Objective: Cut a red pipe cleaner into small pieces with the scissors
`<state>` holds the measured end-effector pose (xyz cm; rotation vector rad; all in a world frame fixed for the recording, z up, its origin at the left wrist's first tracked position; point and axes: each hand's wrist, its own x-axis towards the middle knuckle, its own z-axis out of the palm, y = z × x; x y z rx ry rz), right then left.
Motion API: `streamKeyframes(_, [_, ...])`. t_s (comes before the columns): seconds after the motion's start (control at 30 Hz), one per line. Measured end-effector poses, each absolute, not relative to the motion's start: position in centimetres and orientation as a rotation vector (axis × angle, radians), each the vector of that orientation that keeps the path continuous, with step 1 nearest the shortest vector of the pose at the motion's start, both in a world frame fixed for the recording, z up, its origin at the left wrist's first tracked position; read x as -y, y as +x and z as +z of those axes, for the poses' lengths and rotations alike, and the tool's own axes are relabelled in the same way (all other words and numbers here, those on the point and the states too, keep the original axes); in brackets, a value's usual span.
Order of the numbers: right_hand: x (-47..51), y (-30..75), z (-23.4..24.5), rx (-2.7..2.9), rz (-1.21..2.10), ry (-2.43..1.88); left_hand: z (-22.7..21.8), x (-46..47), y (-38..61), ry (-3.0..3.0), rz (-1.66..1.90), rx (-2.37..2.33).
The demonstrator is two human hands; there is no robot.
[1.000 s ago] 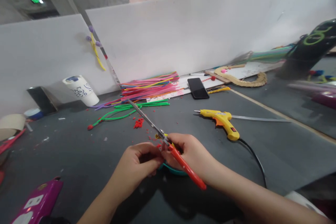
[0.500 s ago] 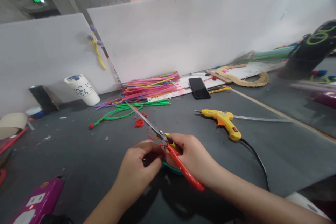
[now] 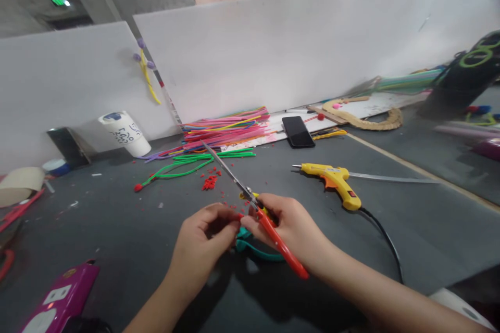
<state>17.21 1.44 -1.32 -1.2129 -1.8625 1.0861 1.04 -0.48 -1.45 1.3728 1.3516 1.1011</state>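
My right hand (image 3: 289, 221) is wrapped round a pair of scissors (image 3: 278, 242) with red handles, their long blades pointing away to the upper left. A yellow part shows beside the scissors at my fingers; its kind is hidden. My left hand (image 3: 207, 234) pinches a small red piece (image 3: 239, 216) between thumb and fingertips, right against my right thumb. Under the hands is a teal curved strip (image 3: 260, 254), partly covered. Red fluffy scraps (image 3: 210, 182) lie in a small heap beyond the hands, with crumbs scattered around.
Green pipe cleaners (image 3: 183, 164), one red-tipped, lie beyond the scraps near a bundle of pink ones (image 3: 226, 132). A yellow glue gun (image 3: 332, 179) rests to the right, its black cord running nearer. Also here are a phone (image 3: 298, 131), a white cup (image 3: 125, 134) and a purple power strip (image 3: 64, 296).
The scissors have shifted slightly right and their blades point a little higher. My hands have drawn slightly apart, showing the red piece and more of the teal strip.
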Motion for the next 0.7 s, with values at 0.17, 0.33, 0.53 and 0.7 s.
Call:
streamKeyframes(0.17, [-1.5, 18.2, -0.7, 2.122, 0.723, -1.354, -1.3, 0.2, 0.2, 1.068, 1.390, -1.194])
streamKeyframes(0.33, [-1.3, 18.8, -1.7, 2.306, 0.442, -1.421, -0.8, 0.2, 0.2, 1.043, 1.516, -1.137])
streamKeyframes(0.53, [-1.0, 19.0, -2.4, 2.391, 0.325, -1.427, -0.8, 0.3, 0.4, 0.949, 1.619, -1.061])
streamKeyframes(0.7, [-1.0, 18.9, -2.6, 2.416, 0.292, -1.425, -0.8, 0.4, 0.4, 0.927, 1.610, -1.037])
